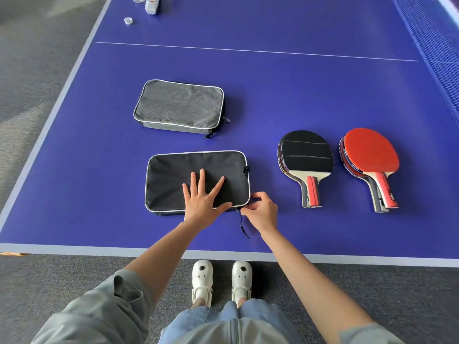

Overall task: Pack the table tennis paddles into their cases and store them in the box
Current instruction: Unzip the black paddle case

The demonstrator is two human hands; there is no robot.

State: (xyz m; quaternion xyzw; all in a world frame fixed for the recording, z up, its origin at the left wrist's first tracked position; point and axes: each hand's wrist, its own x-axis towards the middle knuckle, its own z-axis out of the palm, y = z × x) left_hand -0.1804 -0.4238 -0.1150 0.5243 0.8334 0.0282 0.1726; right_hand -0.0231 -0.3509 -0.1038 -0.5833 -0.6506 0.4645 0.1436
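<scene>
Black case braced for unzipping; paddles staged alongside
Left hand (202,198) lies flat with straight fingers on the black case (196,180), steadying it on the bench (298,95) while right hand (260,209) fingers pinch the zip pull at its near-right corner; two paddle stacks (305,160) wait just right, grey case (178,105) beyond; box not in view

Under my left hand (202,197) I see a flat black rectangular fabric case with white piping (173,177), lying closed; its zip cord (243,223) trails beside my right hand (260,211). Beyond the left hand lies a grey rectangular fabric case (178,106), zipped. To the right of my right hand lie a black-faced paddle stack (305,160) and, farther right, a red-faced paddle stack (370,157), handles toward me.
</scene>
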